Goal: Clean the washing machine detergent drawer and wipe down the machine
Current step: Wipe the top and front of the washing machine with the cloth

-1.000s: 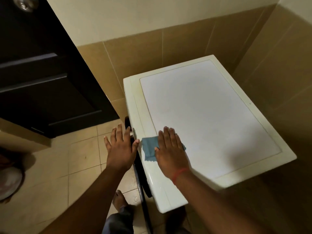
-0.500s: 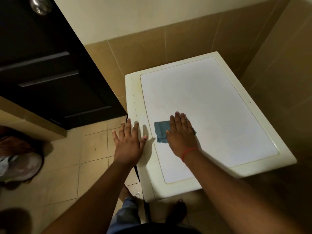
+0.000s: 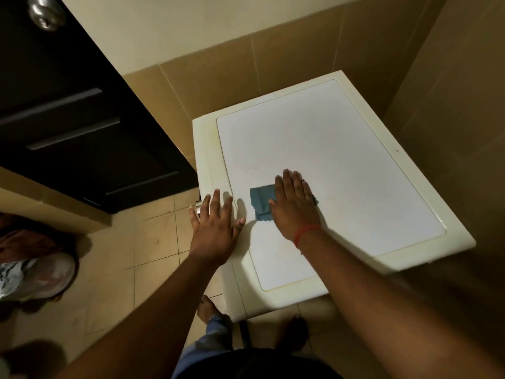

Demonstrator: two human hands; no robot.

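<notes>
I see my right hand (image 3: 293, 206) lying flat, fingers straight and together, pressing a folded blue cloth (image 3: 261, 201) onto the white top panel (image 3: 341, 170) of the washing machine (image 3: 273, 299); the palm covers most of the cloth, and only its left part and a small corner on the far side show. I judge the flat palm is there to spread pressure so the cloth drags evenly over the panel instead of bunching. My left hand (image 3: 214, 225) rests open on the cream rim at the machine's left edge, fingers spread, holding nothing; I take it as a brace that steadies my lean over the top. The detergent drawer is not in view from here, so I cannot tell its condition. The machine stands in a tiled corner, just beside a dark wooden door (image 3: 68, 127) with a metal knob (image 3: 47, 12). A red thread (image 3: 306, 233) circles my right wrist. I can read no brand, label or writing anywhere; the panel looks plain.
</notes>
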